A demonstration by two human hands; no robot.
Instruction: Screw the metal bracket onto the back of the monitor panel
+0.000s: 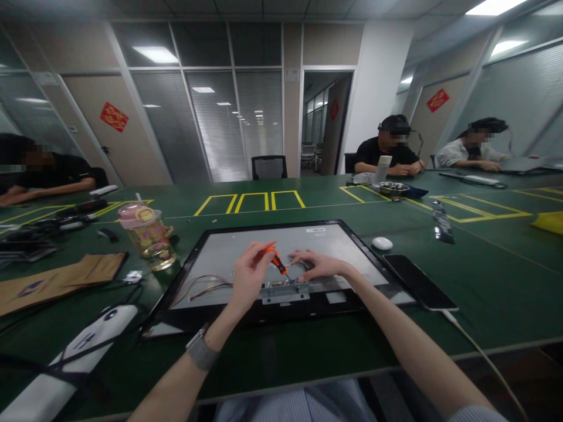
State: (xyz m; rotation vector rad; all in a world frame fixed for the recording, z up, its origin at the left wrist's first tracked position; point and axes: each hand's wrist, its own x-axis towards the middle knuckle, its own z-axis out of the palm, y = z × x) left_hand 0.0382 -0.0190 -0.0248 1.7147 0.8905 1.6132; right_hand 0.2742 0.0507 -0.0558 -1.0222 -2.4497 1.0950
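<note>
My left hand (251,272) is closed round an orange and black screwdriver (277,261), held at a slant with its tip down at a small board on a metal bracket (285,293). My right hand (320,265) reaches in from the other side, fingers apart, with its fingertips at the back of the board. Whether they press on it I cannot tell. Both hands are over a flat display panel (211,252) with a grey back and black frame, lying on the green table (316,346). Thin wires (206,284) run across the panel on the left.
Left of the panel stand a pink-lidded bottle (147,234), a brown paper bag (61,281) and a white power strip (88,357). On the right lie a phone (420,281) on a cable and a white earbud case (382,242). Three people sit across the table.
</note>
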